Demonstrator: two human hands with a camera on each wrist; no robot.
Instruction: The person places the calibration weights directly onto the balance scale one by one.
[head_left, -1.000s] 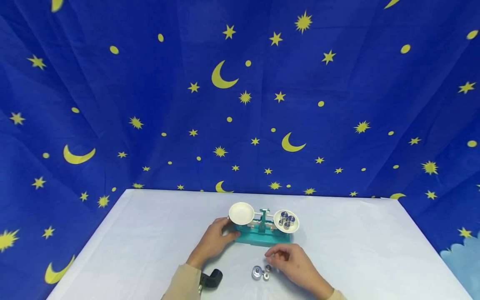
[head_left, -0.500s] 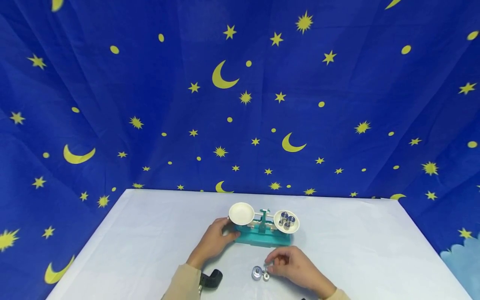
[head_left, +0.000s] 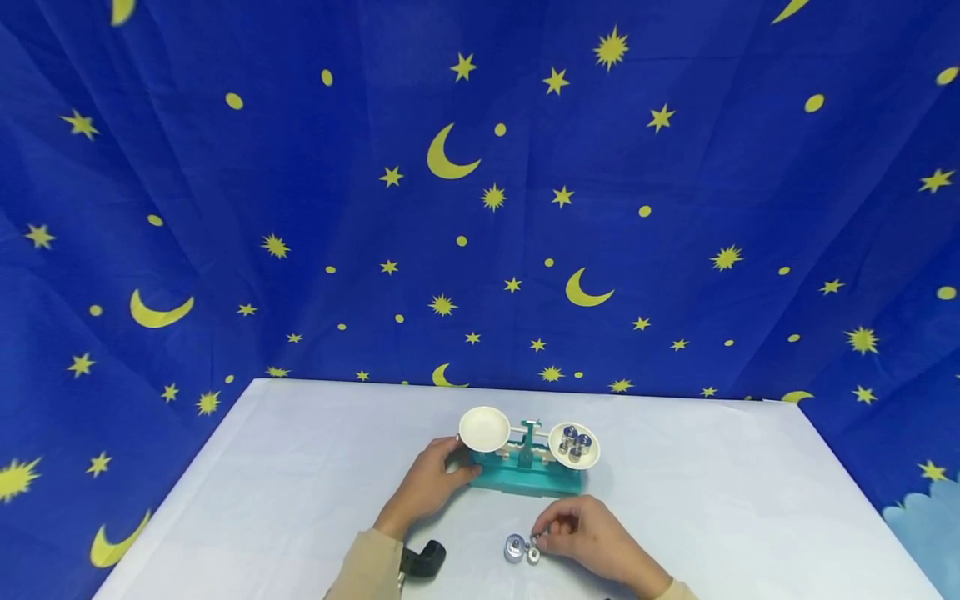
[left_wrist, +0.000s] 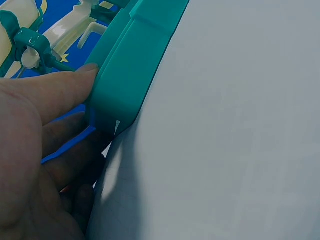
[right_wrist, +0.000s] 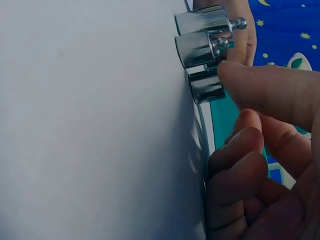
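A teal balance scale [head_left: 527, 479] with two white pans stands on the white table. My left hand [head_left: 429, 482] grips the left end of its base, the thumb [left_wrist: 75, 85] on top and the fingers beneath. Near the front, my right hand [head_left: 588, 533] pinches a small metal weight [right_wrist: 206, 86] at its top between thumb and forefinger; its knob is hidden by the thumb. The weight is upright and close to the tabletop. Next to it stand a large weight [head_left: 514, 547] and a smaller weight [head_left: 533, 555]. Several metal weights [head_left: 574, 442] sit in the right pan.
The left pan [head_left: 484, 429] holds nothing. A black curved object [head_left: 426, 559] is at the left forearm, by the sleeve [head_left: 367, 567]. Behind the white table [head_left: 712, 483] hangs a blue cloth [head_left: 337, 208] with yellow moons and stars.
My right hand has come down a little, and its thumb and forefinger have closed on the rear weight of the loose group. My left hand stays on the scale's base.
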